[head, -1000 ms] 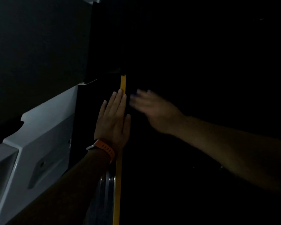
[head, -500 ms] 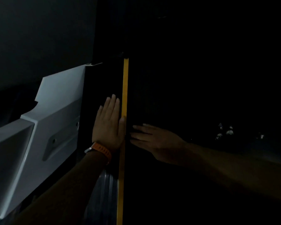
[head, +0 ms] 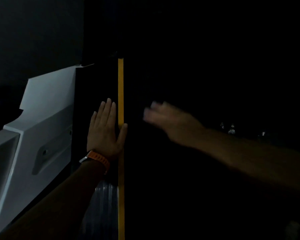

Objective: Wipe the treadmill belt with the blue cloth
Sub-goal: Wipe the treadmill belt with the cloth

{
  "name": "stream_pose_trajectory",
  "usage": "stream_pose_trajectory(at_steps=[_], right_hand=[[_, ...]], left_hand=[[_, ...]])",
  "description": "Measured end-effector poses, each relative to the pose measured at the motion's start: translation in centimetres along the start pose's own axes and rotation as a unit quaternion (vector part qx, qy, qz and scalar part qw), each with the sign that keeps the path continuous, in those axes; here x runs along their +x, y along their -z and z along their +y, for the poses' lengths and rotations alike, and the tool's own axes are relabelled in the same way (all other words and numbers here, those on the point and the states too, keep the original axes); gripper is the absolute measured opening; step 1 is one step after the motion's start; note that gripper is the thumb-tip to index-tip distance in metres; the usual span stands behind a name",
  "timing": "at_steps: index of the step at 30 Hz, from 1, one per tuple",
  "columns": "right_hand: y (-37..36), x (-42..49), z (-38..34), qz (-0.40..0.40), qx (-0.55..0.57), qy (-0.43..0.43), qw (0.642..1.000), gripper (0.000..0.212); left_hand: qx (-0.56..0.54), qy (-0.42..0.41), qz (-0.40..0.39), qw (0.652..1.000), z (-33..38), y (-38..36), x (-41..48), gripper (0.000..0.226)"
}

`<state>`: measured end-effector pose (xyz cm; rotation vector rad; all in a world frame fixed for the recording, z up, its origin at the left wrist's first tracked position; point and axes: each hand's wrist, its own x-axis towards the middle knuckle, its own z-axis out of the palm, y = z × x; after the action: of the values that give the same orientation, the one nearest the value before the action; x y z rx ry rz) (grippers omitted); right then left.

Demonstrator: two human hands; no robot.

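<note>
**Dark room, treadmill deck seen from above**

Lighting is very poor and most of the right half is near black. A yellow stripe (head: pixel 120 92) runs lengthwise down the deck. The treadmill belt (head: pixel 163 187) is the black area to its right, with no detail readable.

Left of the stripe is a black side rail (head: pixel 95 84), and further left a white moulded cover (head: pixel 47 104). A grey ribbed patch (head: pixel 102 205) sits on the rail nearer the person.

The left hand (head: pixel 104 132) lies flat, palm down, on the rail. Its fingers (head: pixel 109 110) are straight and pressed together, pointing away from the person. The thumb (head: pixel 123 134) is spread sideways and lies across the stripe. There is an orange watch strap (head: pixel 99 158) on that wrist.

The right hand (head: pixel 171 122) is over the belt, apart from the left hand, with the forearm coming in from the right. It is heavily blurred, so I cannot tell how its fingers lie or what they hold. The fingertips look pale bluish, but the blue cloth cannot be made out as such.

A few small glints (head: pixel 230 129) show in the dark beyond the right forearm.
</note>
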<state>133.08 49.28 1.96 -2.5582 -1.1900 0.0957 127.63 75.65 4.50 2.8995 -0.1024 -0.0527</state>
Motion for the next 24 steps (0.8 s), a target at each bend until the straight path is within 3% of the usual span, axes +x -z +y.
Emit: stream_pose_trajectory(at_steps=[2,3,5,7,9,10,12,15,17,19,21,22,24], right_hand=[[1.1,1.0,3.4,0.078,0.008,-0.184,0.98,0.056],[0.4,0.5,3.1,0.099,-0.009,-0.223,0.97,0.06],[-1.1,-2.2,-1.0,0.09,-0.049,-0.187,0.977,0.061],[-3.1,-6.2,-5.6,0.034,-0.028,-0.045,0.998,0.063],[-2.2,-7.4,-4.1,-0.029,-0.049,0.066,0.996,0.064],[-1.4,-6.7,-1.5,0.0,-0.096,0.063,0.993,0.061],[0.9,-4.8,4.3,0.036,-0.073,-0.101,0.992,0.053],[2.1,-4.0,5.5,0.1,-0.012,-0.321,0.942,0.066],[-0.1,-5.4,0.2,0.105,-0.03,-0.298,0.948,0.067],[-1.5,-7.3,-4.7,0.038,-0.009,-0.148,0.988,0.061],[-0.5,-8.1,-2.4,-0.013,-0.042,-0.03,0.999,0.059],[0.1,-8.1,0.5,0.001,-0.085,-0.045,0.995,0.059],[2.0,-8.0,5.8,0.058,-0.079,-0.206,0.974,0.061]], left_hand=[[-0.006,-0.001,-0.001,1.0,0.0,0.0,0.0,0.08],[-0.003,0.0,-0.001,1.0,0.0,0.0,-0.1,0.08],[0.006,0.0,0.0,1.0,0.0,0.0,-0.1,0.08],[0.011,-0.001,0.0,1.0,0.0,0.0,-0.1,0.081],[0.007,-0.003,0.001,1.0,0.0,0.0,0.0,0.081],[0.009,-0.004,0.0,1.0,0.0,0.0,-0.1,0.081],[0.021,-0.007,-0.004,1.0,0.2,0.0,0.0,0.081],[0.082,-0.034,-0.015,0.996,0.5,0.1,0.1,0.079],[0.125,-0.078,-0.029,0.989,1.5,0.2,0.7,0.077],[0.154,-0.109,-0.042,0.981,3.2,-0.3,1.4,0.076],[0.15,-0.135,-0.052,0.978,5.3,-1.8,1.6,0.074],[0.134,-0.135,-0.049,0.981,6.3,-2.8,1.5,0.072],[0.079,-0.103,-0.026,0.991,7.9,-4.5,1.2,0.07]])
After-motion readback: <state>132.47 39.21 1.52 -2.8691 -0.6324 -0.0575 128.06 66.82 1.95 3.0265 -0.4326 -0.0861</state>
